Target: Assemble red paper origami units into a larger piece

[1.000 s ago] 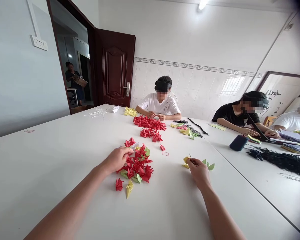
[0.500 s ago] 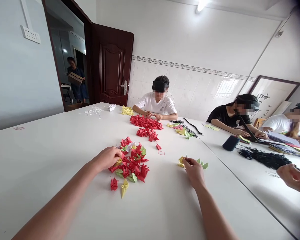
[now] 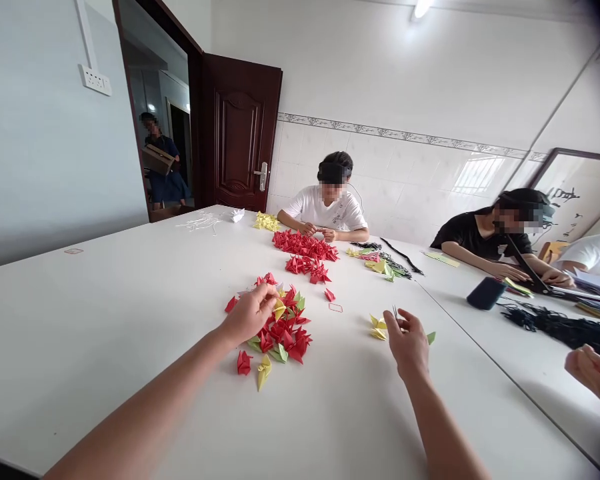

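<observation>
My left hand is closed above a pile of folded paper cranes, its thumb and fingertips pinching a yellow paper crane. Red paper cranes make up most of that pile, with green and white ones mixed in. Off to the right, my right hand is closed on a thin dark pointed tool, whose tips stick up past the thumb; its exact kind is unclear. Yellow cranes lie just left of this hand, and a green crane shows behind it.
More red cranes and yellow ones lie before a person in white across the table. A dark thread spool and black tassels are at right, near another person's hand. White strings lie at the far left.
My left hand has lifted from the pile's left edge and moved right, with a yellow crane now in its fingers. My right hand has drawn clear of the yellow cranes, still holding the thin tool.
</observation>
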The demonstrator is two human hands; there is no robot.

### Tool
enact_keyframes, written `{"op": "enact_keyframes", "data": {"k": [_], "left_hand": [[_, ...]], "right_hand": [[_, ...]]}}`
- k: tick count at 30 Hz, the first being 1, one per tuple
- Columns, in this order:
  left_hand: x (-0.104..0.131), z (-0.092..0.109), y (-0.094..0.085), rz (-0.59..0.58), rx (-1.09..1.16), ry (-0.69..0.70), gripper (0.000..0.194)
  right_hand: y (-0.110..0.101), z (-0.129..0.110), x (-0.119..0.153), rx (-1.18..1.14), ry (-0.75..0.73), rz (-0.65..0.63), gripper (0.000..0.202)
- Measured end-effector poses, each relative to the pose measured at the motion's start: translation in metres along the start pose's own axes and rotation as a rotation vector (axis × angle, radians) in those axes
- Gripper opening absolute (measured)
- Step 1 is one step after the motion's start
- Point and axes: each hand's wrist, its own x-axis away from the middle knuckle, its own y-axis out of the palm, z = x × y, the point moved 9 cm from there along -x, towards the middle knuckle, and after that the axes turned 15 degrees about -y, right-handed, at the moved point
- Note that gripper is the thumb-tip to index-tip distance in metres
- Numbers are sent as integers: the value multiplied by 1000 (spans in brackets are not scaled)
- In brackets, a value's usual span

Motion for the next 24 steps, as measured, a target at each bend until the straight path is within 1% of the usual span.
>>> {"op": "enact_keyframes", "data": {"k": [2,4,6,8,11,14,19,24], "left_hand": [[2,1,8,-23,29,11,21],[5,4,13,-27,58,40,22],[8,9,15,-15,69,89,21],[12,15,17,4,54,134,19],[18,24,17,27,23,188,19],[24,31,19,20,15,228,18],[31,36,22,-9,12,258,21],[34,37,26,-23,25,288,21]], "right_hand": [[10,-17,6,-77,-51,-40,54],[26,-40,17,-144,-138,-143,52],[43,-69,34,-150,-279,-256,51],[56,-99,55,-139,-446,-360,45],[67,-129,83,-149,-619,-490,33],[69,-143,97,-160,-706,-550,27],[64,-152,102,-148,-799,-547,25],[64,-162,108,-126,-906,-570,24]]}}
